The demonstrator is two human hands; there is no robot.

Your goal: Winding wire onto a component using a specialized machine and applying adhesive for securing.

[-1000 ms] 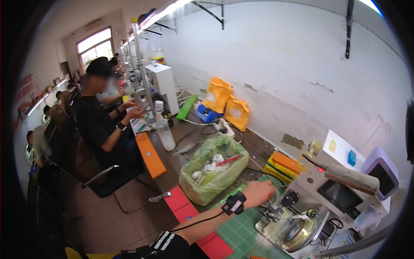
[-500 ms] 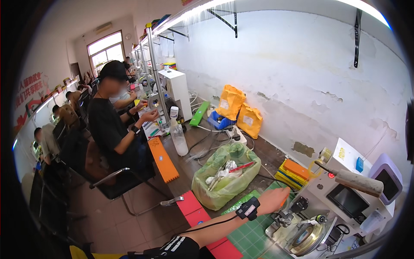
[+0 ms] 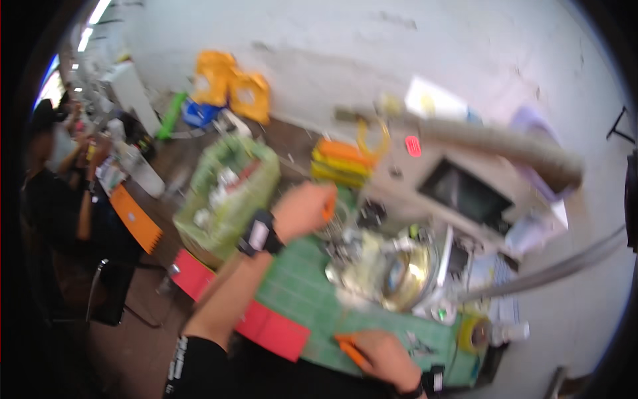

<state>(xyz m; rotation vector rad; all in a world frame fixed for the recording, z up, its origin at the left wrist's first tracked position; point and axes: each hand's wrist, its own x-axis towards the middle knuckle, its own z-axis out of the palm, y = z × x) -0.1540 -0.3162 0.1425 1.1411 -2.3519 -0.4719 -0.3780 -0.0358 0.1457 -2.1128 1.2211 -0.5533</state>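
My left hand (image 3: pixel 302 211) is curled closed beside the metal fittings of a bench machine (image 3: pixel 405 183). Orange covers a fingertip there, and blur hides what the fingers hold, if anything. At the near edge of the green cutting mat (image 3: pixel 299 276) is my right hand (image 3: pixel 387 356), its orange-tipped fingers drawn in toward each other. Whatever lies between them is too smeared to make out. Black bands circle both wrists. Between and beyond the hands, a round brass-coloured wheel (image 3: pixel 417 269) sits low on the machine. Small pliers-like metal tools (image 3: pixel 419 344) lie just right of my right hand.
A bin lined with a green bag (image 3: pixel 266 169) stands left of my left hand. Yellow and orange trays (image 3: pixel 339 163) are stacked behind it. Red strips (image 3: pixel 272 330) edge the table. A thick handle-like bar (image 3: pixel 498 143) juts over the machine. Another person (image 3: pixel 56 193) sits far left.
The view has swung right, so the bin and the seated person sit farther left. My right hand has come into view. My left hand remains near the machine.
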